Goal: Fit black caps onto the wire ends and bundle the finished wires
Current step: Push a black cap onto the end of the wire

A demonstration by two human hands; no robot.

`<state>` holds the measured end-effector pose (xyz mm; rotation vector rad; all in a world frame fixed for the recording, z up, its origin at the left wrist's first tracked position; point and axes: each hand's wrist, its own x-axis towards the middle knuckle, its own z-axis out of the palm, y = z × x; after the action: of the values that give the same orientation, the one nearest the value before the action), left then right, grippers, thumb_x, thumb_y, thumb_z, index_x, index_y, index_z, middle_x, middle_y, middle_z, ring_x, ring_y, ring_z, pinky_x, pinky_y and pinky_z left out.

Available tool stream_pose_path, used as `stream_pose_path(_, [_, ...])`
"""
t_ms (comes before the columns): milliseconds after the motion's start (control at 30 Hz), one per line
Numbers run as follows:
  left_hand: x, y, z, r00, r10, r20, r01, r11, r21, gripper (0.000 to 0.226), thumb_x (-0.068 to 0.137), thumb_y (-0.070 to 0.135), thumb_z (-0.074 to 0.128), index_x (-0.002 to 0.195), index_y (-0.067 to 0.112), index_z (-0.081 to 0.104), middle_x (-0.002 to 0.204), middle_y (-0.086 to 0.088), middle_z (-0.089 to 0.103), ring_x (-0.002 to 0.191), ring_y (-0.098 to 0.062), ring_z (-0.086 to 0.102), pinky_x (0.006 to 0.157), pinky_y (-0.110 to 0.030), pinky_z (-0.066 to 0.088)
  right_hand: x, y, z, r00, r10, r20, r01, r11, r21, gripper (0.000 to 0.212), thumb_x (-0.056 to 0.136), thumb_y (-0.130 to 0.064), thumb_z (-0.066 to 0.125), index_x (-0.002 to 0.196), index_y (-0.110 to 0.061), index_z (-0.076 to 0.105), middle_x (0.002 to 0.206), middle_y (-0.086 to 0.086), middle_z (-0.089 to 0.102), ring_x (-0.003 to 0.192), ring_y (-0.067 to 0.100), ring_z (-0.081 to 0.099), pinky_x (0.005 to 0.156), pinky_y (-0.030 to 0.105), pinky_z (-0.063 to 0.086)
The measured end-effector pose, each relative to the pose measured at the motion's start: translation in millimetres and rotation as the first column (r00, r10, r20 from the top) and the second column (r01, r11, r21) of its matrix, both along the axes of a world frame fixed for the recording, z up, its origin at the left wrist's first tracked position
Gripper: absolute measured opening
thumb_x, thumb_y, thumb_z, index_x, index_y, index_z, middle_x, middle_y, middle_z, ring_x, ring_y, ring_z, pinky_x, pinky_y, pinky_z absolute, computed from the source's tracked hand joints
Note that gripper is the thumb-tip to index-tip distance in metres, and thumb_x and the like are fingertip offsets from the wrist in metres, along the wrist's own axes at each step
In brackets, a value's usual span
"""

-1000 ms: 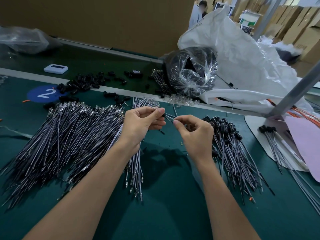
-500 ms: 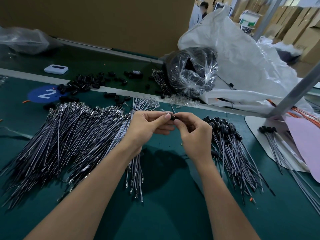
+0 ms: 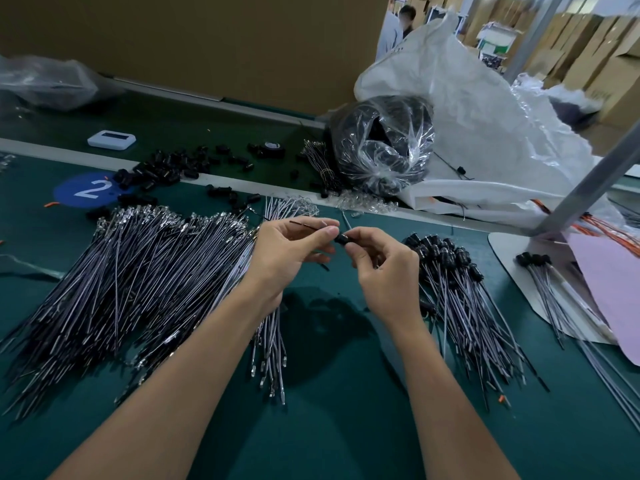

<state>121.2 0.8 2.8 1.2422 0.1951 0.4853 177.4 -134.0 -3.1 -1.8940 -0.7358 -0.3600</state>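
Both hands meet over the green desk (image 3: 329, 427), joining a black cap (image 3: 341, 239) and a wire (image 3: 304, 225).

The left hand (image 3: 291, 251) pinches the thin wire between thumb and forefinger, its other fingers curled beneath; the right hand (image 3: 384, 271) pinches the black cap at its fingertips, touching the wire's end, though whether the cap is fully seated cannot be told. A large fan of uncapped wires (image 3: 138, 265) lies on the desk left of the hands, and a pile of capped wires (image 3: 457, 278) lies just right of them. Loose black caps (image 3: 162, 168) are scattered behind the uncapped wires, near a blue round sticker (image 3: 86, 190) marked 2. A clear plastic bag (image 3: 384, 147) of dark parts leans against a white sack (image 3: 485, 116) at the back.
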Motion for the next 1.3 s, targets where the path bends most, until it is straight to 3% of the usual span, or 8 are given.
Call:
stream_pose_path(167, [0, 1, 3, 0.995, 0.096, 0.018, -0.095, 0.994, -0.047, 0.003, 0.080, 0.008, 0.074, 0.078, 0.010, 0.073, 0.073, -0.002, 0.074, 0.058, -0.012, 0.065, 0.054, -0.021, 0.054, 0, 2, -3, 1.000, -0.005, 0.011, 0.005, 1.000, 0.001, 0.012, 0.087, -0.001, 0.068, 0.096, -0.009, 0.072, 0.078, -0.020, 0.064, 0.068, -0.008, 0.060, 0.067, 0.005, 0.042])
stream_pose_path(367, [-7, 23, 9, 0.938, 0.344, 0.044, -0.308, 0.884, -0.351, 0.002, 0.086, 0.006, 0.068, 0.085, 0.006, 0.069, 0.071, -0.005, 0.073, 0.061, -0.014, 0.069, 0.060, -0.021, 0.057, 6, -3, -2, 0.995, -0.078, -0.054, 0.080, 0.996, 0.032, 0.011, 0.089, -0.005, 0.066, 0.094, -0.013, 0.071, 0.077, -0.017, 0.065, 0.067, -0.005, 0.057, 0.065, 0.009, 0.043])
stream_pose_path(733, [-2, 22, 5, 0.918, 0.396, -0.005, -0.377, 0.870, -0.316, 0.006, 0.094, 0.009, 0.060, 0.090, 0.005, 0.063, 0.078, -0.007, 0.070, 0.055, -0.008, 0.062, 0.050, -0.017, 0.049, 7, -6, 3, 0.932, -0.020, -0.361, 0.111, 0.966, 0.234, 0.022, 0.093, -0.002, 0.060, 0.087, -0.022, 0.066, 0.085, 0.004, 0.073, 0.080, 0.016, 0.072, 0.074, 0.029, 0.059])
stream_pose_path(833, [-3, 20, 6, 0.945, 0.325, -0.024, -0.315, 0.893, -0.322, 0.007, 0.095, 0.007, 0.058, 0.089, 0.006, 0.062, 0.079, -0.007, 0.070, 0.058, -0.009, 0.063, 0.051, -0.018, 0.051, 6, -5, 7, 0.860, 0.154, -0.486, 0.096, 0.887, 0.451, 0.014, 0.097, 0.000, 0.052, 0.095, -0.009, 0.063, 0.094, 0.012, 0.072, 0.083, 0.020, 0.073, 0.072, 0.028, 0.058])
stream_pose_path(933, [-7, 20, 8, 0.986, 0.162, -0.051, -0.169, 0.931, -0.322, 0.012, 0.092, 0.006, 0.054, 0.088, 0.010, 0.065, 0.082, -0.004, 0.072, 0.068, -0.015, 0.065, 0.058, -0.024, 0.052, 8, -10, 13, 0.768, 0.404, -0.497, 0.088, 0.703, 0.706, 0.016, 0.100, -0.003, 0.044, 0.097, -0.007, 0.059, 0.097, 0.011, 0.073, 0.085, 0.022, 0.072, 0.069, 0.026, 0.056])
stream_pose_path(1067, [-11, 22, 11, 0.998, 0.055, 0.013, -0.048, 0.940, -0.337, 0.019, 0.086, 0.019, 0.052, 0.085, 0.012, 0.070, 0.086, -0.004, 0.074, 0.075, -0.017, 0.066, 0.065, -0.026, 0.053, 8, -18, 17, 0.680, 0.543, -0.492, 0.137, 0.565, 0.814, 0.014, 0.097, -0.016, 0.051, 0.099, -0.009, 0.063, 0.089, 0.006, 0.074, 0.068, 0.014, 0.065, 0.058, 0.021, 0.051])
stream_pose_path(1167, [-9, 19, 10, 0.999, -0.037, 0.015, 0.039, 0.967, -0.252, 0.024, 0.090, 0.029, 0.056, 0.087, 0.012, 0.073, 0.089, -0.004, 0.074, 0.077, -0.016, 0.066, 0.065, -0.025, 0.054, 7, -17, 18, 0.646, 0.588, -0.487, 0.114, 0.556, 0.823, 0.019, 0.087, -0.026, 0.060, 0.092, -0.009, 0.065, 0.076, 0.004, 0.069, 0.057, 0.011, 0.055, 0.052, 0.019, 0.045])
stream_pose_path(1300, [-6, 12, 8, 0.978, -0.199, -0.058, 0.196, 0.979, -0.051, 0.035, 0.082, 0.037, 0.064, 0.100, 0.008, 0.072, 0.091, -0.007, 0.073, 0.072, -0.015, 0.064, 0.061, -0.021, 0.054, 5, -13, 16, 0.625, 0.587, -0.515, -0.009, 0.665, 0.746, 0.020, 0.080, -0.027, 0.067, 0.089, -0.010, 0.068, 0.069, 0.003, 0.067, 0.052, 0.007, 0.054, 0.050, 0.015, 0.047])
